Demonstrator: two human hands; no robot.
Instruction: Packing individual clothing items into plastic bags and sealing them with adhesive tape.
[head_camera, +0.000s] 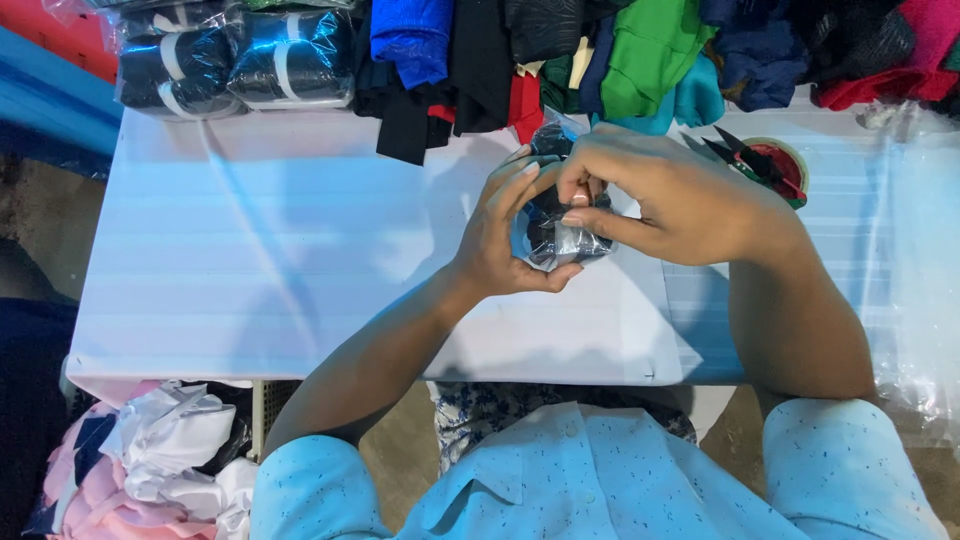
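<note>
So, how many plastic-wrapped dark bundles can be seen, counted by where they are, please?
Held between the left hand and right hand: 1 wrapped bundle
Lying at the far left edge of the white table: 2 wrapped bundles
Total: 3

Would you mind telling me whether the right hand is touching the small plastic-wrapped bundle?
Touching: the head view shows the right hand's fingertips pressed onto the bundle.

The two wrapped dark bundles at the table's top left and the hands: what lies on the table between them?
In the head view, only bare white table separates the wrapped bundles from the left hand; hanging black cloth borders that stretch from above.
</note>
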